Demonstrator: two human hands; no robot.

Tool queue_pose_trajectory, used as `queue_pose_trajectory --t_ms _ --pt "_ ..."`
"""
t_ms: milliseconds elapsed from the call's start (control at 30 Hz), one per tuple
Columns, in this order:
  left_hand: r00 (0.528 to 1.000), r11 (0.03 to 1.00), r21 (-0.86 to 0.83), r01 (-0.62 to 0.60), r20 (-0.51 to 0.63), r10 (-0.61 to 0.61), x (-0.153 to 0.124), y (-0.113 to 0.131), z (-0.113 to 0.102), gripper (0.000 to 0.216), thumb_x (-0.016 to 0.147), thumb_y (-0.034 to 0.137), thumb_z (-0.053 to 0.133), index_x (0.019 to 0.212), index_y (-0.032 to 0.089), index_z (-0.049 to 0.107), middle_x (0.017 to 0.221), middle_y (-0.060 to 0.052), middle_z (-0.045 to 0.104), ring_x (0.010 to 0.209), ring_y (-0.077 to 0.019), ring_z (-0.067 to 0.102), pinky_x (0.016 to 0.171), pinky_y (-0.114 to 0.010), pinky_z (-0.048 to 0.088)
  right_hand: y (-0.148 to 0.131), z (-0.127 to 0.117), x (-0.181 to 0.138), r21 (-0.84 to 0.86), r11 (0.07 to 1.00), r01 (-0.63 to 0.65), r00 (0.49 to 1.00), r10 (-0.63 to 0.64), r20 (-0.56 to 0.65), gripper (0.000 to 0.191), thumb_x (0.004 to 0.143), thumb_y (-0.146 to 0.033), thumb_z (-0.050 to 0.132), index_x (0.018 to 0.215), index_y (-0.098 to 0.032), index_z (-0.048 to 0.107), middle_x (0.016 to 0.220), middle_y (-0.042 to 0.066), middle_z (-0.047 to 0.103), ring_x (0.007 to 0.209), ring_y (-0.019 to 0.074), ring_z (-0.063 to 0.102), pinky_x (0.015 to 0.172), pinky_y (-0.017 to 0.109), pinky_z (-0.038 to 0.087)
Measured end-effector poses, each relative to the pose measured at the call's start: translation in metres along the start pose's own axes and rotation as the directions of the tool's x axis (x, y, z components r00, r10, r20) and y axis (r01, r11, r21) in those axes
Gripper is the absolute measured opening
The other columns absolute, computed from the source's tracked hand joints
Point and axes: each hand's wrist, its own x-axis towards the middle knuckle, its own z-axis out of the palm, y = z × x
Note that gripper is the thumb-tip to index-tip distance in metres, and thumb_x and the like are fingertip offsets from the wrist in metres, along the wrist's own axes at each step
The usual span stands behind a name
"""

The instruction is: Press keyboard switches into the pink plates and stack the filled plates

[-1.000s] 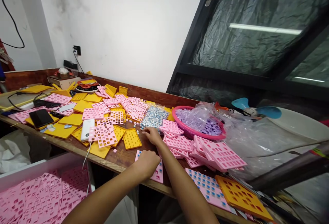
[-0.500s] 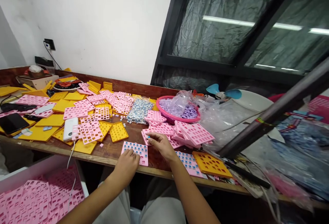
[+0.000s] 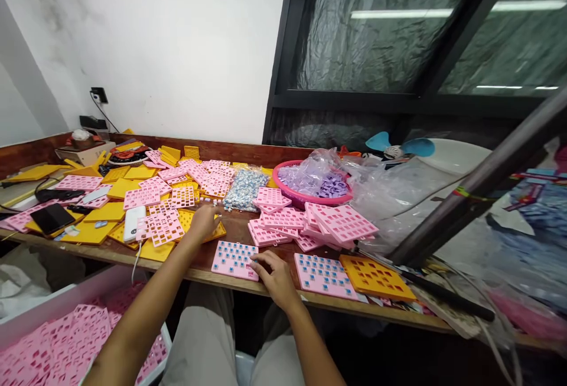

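A pink panel (image 3: pixel 224 265) with rows of small blue-and-white key pieces lies at the table's front edge. My right hand (image 3: pixel 273 274) is at its right edge, thumb and forefinger pinched over the panel's surface; whatever is between them is too small to make out. Out to the left and farther back, my left hand (image 3: pixel 204 222) reaches over a yellow pegged panel (image 3: pixel 218 232). Its fingertips are close to loose white pieces (image 3: pixel 215 202) beside a clear bag of blue-and-white pieces (image 3: pixel 245 188); its fingers are mostly hidden.
A second filled pink panel (image 3: pixel 321 274) lies right of my right hand, beside a yellow slotted panel (image 3: pixel 376 278). Behind are stacked pink panels (image 3: pixel 283 221) and a pink basket (image 3: pixel 310 198) of purple pieces. A slanted metal post (image 3: pixel 443 203) rises at right. A power bank (image 3: pixel 133 225) lies left.
My left hand has left the panel and moved left and away toward the loose pieces. My right hand, earlier holding a small blue piece above the table, has come down to the panel's right side.
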Motion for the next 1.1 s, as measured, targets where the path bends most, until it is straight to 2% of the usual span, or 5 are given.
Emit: queue_pose_trajectory --t_ms 200,433,733,900,1100 --pt "0.984 0.997 0.068 0.027 0.173 -0.038 0.067 -0.008 0.022 0.012 0.077 0.014 0.069 0.087 0.013 0.075 0.093 -0.013 0.074 0.092 -0.0262 0.066 0.086 -0.032 0.047 0.007 0.003 -0.001 -0.074 0.996 -0.056 0.998 0.057 0.01 0.014 0.084 -0.037 0.073 0.086 -0.023 0.072 0.081 0.003 0.068 0.072 0.0194 0.061 0.068 0.03 0.046" --pt "0.972 0.998 -0.003 -0.055 0.23 0.054 0.074 0.015 0.049 0.015 0.075 0.011 0.065 0.086 0.013 0.075 0.091 -0.01 0.075 0.088 -0.02 0.064 0.084 -0.026 0.047 0.01 0.005 -0.002 -0.118 0.993 0.001 0.998 0.007 0.07 0.015 0.091 -0.032 0.063 0.102 -0.025 0.072 0.092 0.006 0.069 0.082 0.0211 0.064 0.076 0.032 0.049" --pt "0.958 0.956 -0.227 -0.183 0.176 0.225 0.035 0.04 0.037 0.023 0.085 0.016 0.057 0.098 0.015 0.076 0.098 -0.008 0.076 0.091 -0.0203 0.065 0.085 -0.028 0.049 0.009 0.004 -0.002 -0.094 0.995 0.016 0.996 -0.008 0.094 0.023 0.093 -0.03 0.06 0.11 -0.025 0.074 0.099 0.007 0.073 0.088 0.0221 0.066 0.084 0.035 0.052" --pt "0.951 0.834 -0.467 -0.293 -0.057 0.302 -0.031 0.043 0.02 0.029 0.098 0.023 0.047 0.115 0.017 0.069 0.11 -0.009 0.067 0.103 -0.019 0.061 0.094 -0.03 0.048 0.01 0.001 0.0 -0.037 0.999 -0.002 0.996 0.005 0.088 0.026 0.096 -0.028 0.054 0.114 -0.025 0.073 0.109 0.008 0.073 0.1 0.0229 0.067 0.092 0.037 0.051" --pt "0.941 0.897 -0.326 -0.298 0.056 0.333 -0.103 0.059 0.025 0.025 0.097 0.016 0.045 0.11 0.019 0.066 0.107 -0.007 0.059 0.096 -0.0181 0.058 0.086 -0.029 0.047 0.003 -0.001 0.002 -0.139 0.989 0.038 0.992 -0.02 0.125 0.018 0.094 -0.029 0.059 0.103 -0.024 0.074 0.098 0.007 0.071 0.091 0.0219 0.066 0.084 0.034 0.05"
